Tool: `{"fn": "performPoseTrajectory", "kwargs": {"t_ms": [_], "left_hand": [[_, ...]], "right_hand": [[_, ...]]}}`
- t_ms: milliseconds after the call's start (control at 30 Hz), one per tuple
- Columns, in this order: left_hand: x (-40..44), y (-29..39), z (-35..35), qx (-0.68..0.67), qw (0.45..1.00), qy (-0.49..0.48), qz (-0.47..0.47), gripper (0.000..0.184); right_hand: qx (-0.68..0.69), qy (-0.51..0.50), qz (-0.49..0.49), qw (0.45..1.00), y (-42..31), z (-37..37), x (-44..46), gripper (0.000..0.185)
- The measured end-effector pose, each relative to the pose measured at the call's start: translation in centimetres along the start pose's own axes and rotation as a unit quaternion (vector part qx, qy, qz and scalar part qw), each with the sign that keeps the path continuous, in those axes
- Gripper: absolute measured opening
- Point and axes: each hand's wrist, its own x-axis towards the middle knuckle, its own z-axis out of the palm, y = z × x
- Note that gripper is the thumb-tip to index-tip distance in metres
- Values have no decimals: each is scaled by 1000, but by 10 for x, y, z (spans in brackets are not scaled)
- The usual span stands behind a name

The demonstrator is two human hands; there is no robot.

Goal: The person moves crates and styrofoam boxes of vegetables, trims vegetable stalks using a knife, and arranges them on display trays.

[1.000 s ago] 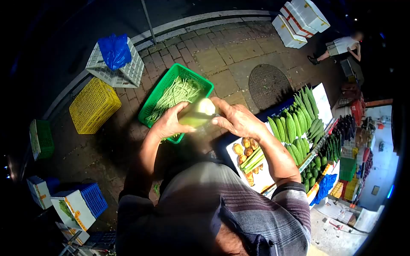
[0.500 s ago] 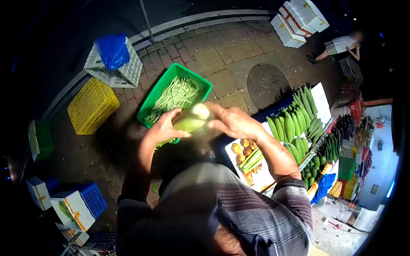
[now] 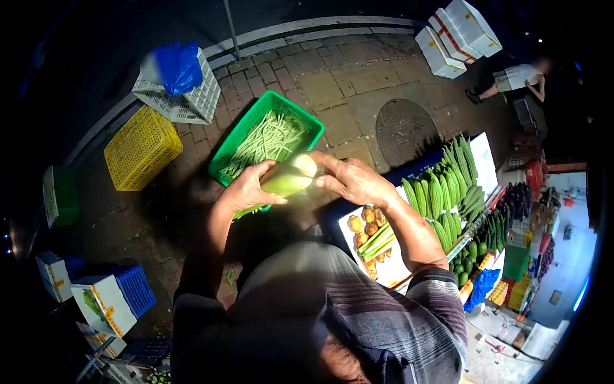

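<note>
My left hand (image 3: 248,192) is closed round a pale green, elongated vegetable (image 3: 286,184) with a whitish rounded end; glare blurs it, so its exact kind is unclear. Close by that pale end is my right hand (image 3: 352,181), thumb and forefinger apart, the forefinger at the vegetable's upper edge. Whether it presses on the surface is hard to see. Below and beyond my hands stands a green plastic basket (image 3: 314,131) with long green beans (image 3: 265,142) in it. More green stalks or leaves show just under my left hand.
At right, a stall holds ridged gourds (image 3: 441,192), brown root pieces (image 3: 369,225) and green stalks (image 3: 377,242). A yellow crate (image 3: 142,150) and a white crate (image 3: 204,96) stand at left. Foam boxes (image 3: 441,51) and a seated person (image 3: 518,78) are at upper right.
The view has shifted slightly, so the surroundings sit a little differently. Both hands and the vegetable keep nearly the same pose.
</note>
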Motion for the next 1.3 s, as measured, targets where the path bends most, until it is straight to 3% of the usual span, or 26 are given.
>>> {"fn": "performPoseTrajectory", "kwargs": {"t_ms": [200,300,433,533,933,1033,1167,1300], "left_hand": [[-5,-2,-3,-12,1000,3,23,69],[-9,-6,-8,58,998,1,-4,68],[-12,-11,-4,-14,1000,-5,-24,68],[-18,-11,-4,4,1000,18,-17,68],[-39,-20,-13,-28,997,73,-22,66],[-40,-16,-18,-48,995,89,-27,65],[-47,-21,-28,11,995,101,11,65],[-53,-13,-30,-19,994,102,-42,71]], "right_hand": [[-2,10,-20,1000,1,3,5,51],[15,7,-28,999,2,3,7,50],[5,15,-35,999,0,6,7,48],[-8,6,-13,1000,0,9,12,45],[131,29,-50,990,32,36,34,46],[147,33,-20,988,28,41,46,48],[66,-51,9,997,-16,30,57,57],[57,-83,13,995,-30,30,62,59]]}}
